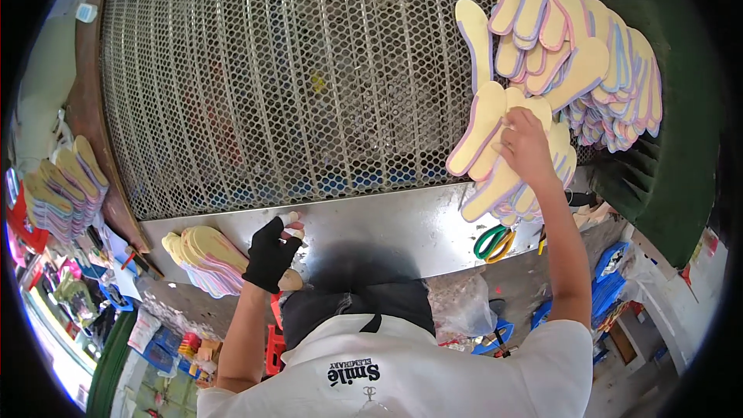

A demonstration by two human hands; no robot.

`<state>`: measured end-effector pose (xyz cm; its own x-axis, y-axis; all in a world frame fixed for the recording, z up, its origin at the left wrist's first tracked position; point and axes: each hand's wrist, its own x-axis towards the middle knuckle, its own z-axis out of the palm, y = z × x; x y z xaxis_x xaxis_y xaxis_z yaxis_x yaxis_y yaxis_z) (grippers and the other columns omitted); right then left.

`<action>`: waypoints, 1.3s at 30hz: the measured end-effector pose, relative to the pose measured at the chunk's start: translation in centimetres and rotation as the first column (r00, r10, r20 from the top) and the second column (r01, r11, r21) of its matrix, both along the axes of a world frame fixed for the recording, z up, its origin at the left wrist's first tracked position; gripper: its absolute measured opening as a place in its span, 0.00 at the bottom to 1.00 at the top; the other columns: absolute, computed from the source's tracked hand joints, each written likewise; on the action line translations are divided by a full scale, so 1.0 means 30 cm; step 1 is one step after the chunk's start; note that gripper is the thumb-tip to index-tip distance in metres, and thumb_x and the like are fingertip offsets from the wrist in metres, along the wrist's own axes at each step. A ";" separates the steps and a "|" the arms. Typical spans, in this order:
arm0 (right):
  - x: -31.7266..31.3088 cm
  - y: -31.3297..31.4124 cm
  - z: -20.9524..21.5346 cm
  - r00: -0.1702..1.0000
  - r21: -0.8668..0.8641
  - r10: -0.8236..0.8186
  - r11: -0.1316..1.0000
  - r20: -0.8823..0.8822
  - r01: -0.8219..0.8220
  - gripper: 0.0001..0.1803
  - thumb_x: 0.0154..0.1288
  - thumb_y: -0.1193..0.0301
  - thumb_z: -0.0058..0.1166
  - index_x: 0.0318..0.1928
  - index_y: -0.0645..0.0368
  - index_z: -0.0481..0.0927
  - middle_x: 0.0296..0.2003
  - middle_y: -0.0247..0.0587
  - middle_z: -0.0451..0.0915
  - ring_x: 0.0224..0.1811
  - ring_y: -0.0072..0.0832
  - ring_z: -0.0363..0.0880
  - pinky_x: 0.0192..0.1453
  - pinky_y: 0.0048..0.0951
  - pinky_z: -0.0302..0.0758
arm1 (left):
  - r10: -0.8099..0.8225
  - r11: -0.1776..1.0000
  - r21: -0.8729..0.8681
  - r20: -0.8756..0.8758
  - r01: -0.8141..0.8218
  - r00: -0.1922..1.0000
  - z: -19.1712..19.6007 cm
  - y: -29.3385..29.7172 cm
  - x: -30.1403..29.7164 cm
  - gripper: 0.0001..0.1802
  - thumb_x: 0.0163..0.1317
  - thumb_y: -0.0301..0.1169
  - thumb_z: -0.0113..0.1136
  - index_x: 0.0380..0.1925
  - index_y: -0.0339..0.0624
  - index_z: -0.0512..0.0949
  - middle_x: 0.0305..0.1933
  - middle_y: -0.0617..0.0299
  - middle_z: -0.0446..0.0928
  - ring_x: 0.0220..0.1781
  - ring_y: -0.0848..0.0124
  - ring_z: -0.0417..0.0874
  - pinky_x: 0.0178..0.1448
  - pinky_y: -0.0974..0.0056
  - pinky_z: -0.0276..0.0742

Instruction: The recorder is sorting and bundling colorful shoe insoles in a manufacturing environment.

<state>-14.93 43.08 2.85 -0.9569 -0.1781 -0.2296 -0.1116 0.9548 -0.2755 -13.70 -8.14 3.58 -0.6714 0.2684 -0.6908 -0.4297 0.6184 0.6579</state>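
nearest me, at about 7 o'clock, my left hand [272, 254] in its black fingerless glove rests on the steel table [387, 224], fingers curled shut against the right end of a fanned stack of yellow insoles [207, 259]; whether they pinch one or only press on it i cannot tell. that stack runs out toward 9 o'clock from the glove. further out, at 2 o'clock, my bare right hand [526, 143] is closed on a fan of insoles [495, 162], their long axes slanting from 7 to 1 o'clock, toes up over the wire mesh [294, 77]. the right hand is the nearer one to the big overlapped pile [596, 62], which lies just beyond its fingers toward 1 o'clock. green-handled scissors [494, 241] lie on the table below that hand.
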 end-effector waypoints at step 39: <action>0.337 -2.121 -0.015 0.960 -0.489 -0.239 0.827 0.144 0.278 0.38 0.55 0.54 0.68 0.57 0.70 0.72 0.44 0.49 0.76 0.44 0.42 0.76 0.50 0.38 0.74 | 0.175 0.956 -0.207 -0.160 -0.206 0.972 -0.081 -1.357 0.312 0.51 0.42 0.70 0.63 0.50 0.32 0.76 0.49 0.40 0.79 0.53 0.48 0.80 0.56 0.54 0.75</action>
<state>-4.83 -20.56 2.42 -0.9681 -0.0360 -0.2478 0.1592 0.6757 -0.7198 -4.33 -48.85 1.13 -0.7882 -0.0221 -0.6150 -0.4681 0.6703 0.5758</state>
